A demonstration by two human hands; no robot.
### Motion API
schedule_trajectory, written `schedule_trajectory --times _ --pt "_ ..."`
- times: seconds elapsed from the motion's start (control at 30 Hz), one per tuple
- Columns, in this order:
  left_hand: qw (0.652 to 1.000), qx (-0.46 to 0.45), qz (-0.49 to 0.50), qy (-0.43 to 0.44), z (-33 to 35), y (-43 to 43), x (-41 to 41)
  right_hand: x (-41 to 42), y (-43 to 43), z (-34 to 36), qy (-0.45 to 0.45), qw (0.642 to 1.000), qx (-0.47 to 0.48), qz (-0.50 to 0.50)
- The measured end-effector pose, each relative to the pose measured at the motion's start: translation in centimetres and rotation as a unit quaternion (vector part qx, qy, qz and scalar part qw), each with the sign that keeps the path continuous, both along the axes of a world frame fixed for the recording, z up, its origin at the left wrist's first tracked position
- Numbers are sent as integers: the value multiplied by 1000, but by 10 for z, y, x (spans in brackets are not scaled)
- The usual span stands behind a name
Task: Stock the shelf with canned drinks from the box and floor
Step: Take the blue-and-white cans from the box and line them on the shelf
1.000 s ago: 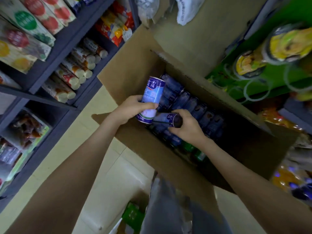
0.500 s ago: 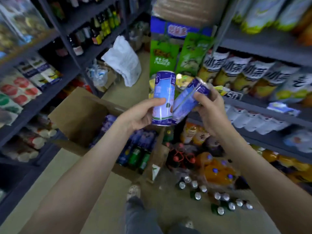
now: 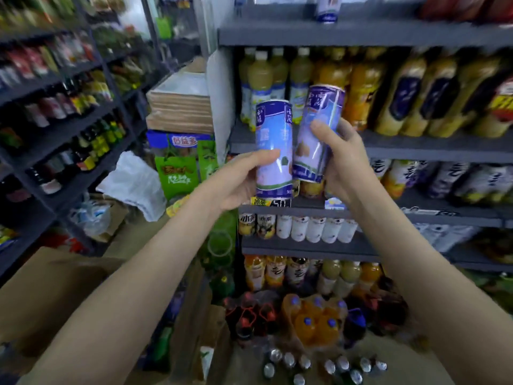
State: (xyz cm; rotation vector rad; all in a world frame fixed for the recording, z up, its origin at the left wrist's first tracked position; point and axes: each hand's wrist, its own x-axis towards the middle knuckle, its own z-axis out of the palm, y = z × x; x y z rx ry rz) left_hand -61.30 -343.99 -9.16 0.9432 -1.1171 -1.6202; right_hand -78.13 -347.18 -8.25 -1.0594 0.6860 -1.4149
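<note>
Head view: a second ago we were bent over the cardboard box point(image 3: 55, 287) at lower left, lifting cans out. Now we face the drinks shelf point(image 3: 416, 147) with both cans raised, so the carry looks done and placing comes next. Our left hand point(image 3: 238, 179) wraps the upright blue can point(image 3: 273, 151). Our right hand point(image 3: 341, 159) grips the tilted blue can point(image 3: 316, 134) close beside it (a matching can point(image 3: 327, 9) stands on the top board, far above).

left hand point(image 3: 236, 179): bare | right hand point(image 3: 341, 162): bare | left forearm point(image 3: 125, 287): bare to the frame edge | right forearm point(image 3: 416, 259): likewise bare
</note>
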Motion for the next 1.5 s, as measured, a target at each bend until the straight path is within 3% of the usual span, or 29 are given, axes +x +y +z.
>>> schedule_trajectory --times 0.1,0.3,0.5,0.73,0.83,0.97,1.17,1.5 --pt "999 -19 -41 -18 21 -14 0 -7 -14 18 -53 998 3 -28" --pt "995 -70 -55 40 64 -51 -1 16 -48 53 -103 993 9 -49" --pt "989 -121 -62 57 109 -93 4 19 -80 98 -32 996 -85 25" --pt "985 -158 -62 45 148 -140 -6 -20 -101 152 204 964 -165 -48" --pt "982 -180 -41 42 163 -159 -12 -34 -129 171 190 962 -188 -55" --pt "971 -233 40 -28 184 -188 -12 -51 -178 188 163 965 -184 -88" --pt "959 -252 126 -36 196 -225 -15 -62 -238 188 212 961 -138 -112" --pt "938 -237 209 -141 182 -254 -30 -59 -280 180 286 943 -143 -90"
